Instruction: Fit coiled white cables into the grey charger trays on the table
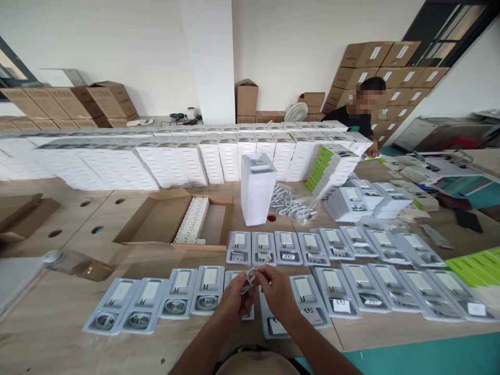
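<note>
A small coil of pale grey cable (250, 281) is held between my two hands, just above the rows of trays. My left hand (233, 301) is closed round its lower left side. With thumb and fingertips my right hand (276, 291) pinches the coil from the right. Below my hands lies a pale plastic tray (230, 277), mostly hidden by them. To the left, several trays hold a white adapter on top and a coiled cable (207, 302) below it. Trays to the right, such as this tray (336, 294), hold an adapter and small printed pieces.
A tall stack of empty trays (258, 192) stands ahead, beside a heap of bagged cables (292, 202). An open carton (214, 224) sits left of it. White boxes (167, 161) form a wall behind. A co-worker (361, 112) is at the back right.
</note>
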`<action>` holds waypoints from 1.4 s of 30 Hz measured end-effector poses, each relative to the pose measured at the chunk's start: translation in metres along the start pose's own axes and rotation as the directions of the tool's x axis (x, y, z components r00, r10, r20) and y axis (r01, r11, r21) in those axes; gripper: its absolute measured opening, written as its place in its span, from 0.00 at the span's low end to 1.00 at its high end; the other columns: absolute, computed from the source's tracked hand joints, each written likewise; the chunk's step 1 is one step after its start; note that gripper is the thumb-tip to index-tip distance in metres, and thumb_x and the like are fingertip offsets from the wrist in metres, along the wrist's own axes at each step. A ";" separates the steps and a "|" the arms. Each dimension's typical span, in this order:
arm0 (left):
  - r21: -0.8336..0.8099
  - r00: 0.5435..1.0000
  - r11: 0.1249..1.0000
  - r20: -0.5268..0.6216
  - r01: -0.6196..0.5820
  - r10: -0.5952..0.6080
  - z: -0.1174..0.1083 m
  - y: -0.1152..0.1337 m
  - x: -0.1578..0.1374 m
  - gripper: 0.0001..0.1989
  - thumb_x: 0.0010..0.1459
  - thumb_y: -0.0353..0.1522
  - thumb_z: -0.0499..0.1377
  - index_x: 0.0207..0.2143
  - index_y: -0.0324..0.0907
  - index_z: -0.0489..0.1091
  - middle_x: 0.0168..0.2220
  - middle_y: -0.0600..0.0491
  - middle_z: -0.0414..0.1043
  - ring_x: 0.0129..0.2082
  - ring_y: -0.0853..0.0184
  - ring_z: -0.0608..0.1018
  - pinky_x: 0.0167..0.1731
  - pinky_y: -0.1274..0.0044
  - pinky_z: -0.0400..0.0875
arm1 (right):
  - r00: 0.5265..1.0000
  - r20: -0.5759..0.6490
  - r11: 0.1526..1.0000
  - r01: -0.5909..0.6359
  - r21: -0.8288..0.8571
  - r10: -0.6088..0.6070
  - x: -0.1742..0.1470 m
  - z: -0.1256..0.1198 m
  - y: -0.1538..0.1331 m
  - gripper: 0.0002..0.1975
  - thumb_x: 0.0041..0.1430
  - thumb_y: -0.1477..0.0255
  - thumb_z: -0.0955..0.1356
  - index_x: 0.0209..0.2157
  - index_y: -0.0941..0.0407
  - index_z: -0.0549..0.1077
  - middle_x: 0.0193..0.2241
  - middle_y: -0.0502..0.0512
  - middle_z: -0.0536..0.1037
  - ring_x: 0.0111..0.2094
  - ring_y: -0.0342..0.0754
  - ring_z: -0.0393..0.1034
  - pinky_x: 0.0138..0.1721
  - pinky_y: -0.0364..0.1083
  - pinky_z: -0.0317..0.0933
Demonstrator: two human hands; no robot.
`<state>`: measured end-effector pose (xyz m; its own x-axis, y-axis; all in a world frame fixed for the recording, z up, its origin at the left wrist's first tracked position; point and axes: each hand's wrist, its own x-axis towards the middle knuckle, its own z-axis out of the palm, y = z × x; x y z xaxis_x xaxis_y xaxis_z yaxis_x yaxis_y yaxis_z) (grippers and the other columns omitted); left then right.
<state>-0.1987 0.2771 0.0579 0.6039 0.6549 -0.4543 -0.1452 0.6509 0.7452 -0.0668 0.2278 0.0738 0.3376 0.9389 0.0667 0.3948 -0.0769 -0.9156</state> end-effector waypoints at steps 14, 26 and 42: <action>0.667 0.919 0.637 0.222 -0.386 0.325 -0.002 0.041 -0.025 0.18 0.62 0.40 0.54 0.52 0.43 0.61 0.39 0.49 0.70 0.35 0.66 0.71 0.38 0.74 0.66 | 0.954 0.229 0.949 0.242 -0.202 -0.194 0.012 -0.047 -0.006 0.11 0.65 0.69 0.62 0.42 0.51 0.74 0.36 0.52 0.77 0.38 0.47 0.71 0.40 0.45 0.63; 0.881 0.927 0.407 0.084 -0.240 0.366 -0.018 0.030 -0.012 0.13 0.64 0.35 0.46 0.31 0.43 0.67 0.23 0.56 0.69 0.18 0.71 0.69 0.24 0.77 0.59 | 0.977 0.196 0.803 0.180 -0.568 -0.080 0.003 -0.020 -0.022 0.05 0.60 0.72 0.64 0.30 0.53 0.71 0.27 0.52 0.75 0.29 0.47 0.67 0.28 0.45 0.50; 0.553 0.962 0.789 0.191 -0.268 0.193 -0.020 0.014 -0.010 0.11 0.61 0.38 0.52 0.41 0.40 0.65 0.27 0.57 0.63 0.25 0.72 0.64 0.26 0.79 0.58 | 0.969 0.190 0.919 -0.213 0.333 0.156 0.007 0.015 0.010 0.10 0.60 0.64 0.63 0.30 0.56 0.68 0.22 0.50 0.74 0.21 0.46 0.70 0.25 0.45 0.63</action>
<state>-0.2229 0.2871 0.0628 0.7028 0.6827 -0.1999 0.1566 0.1256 0.9796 -0.0731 0.2387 0.0591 0.2265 0.9618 -0.1536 0.0063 -0.1591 -0.9872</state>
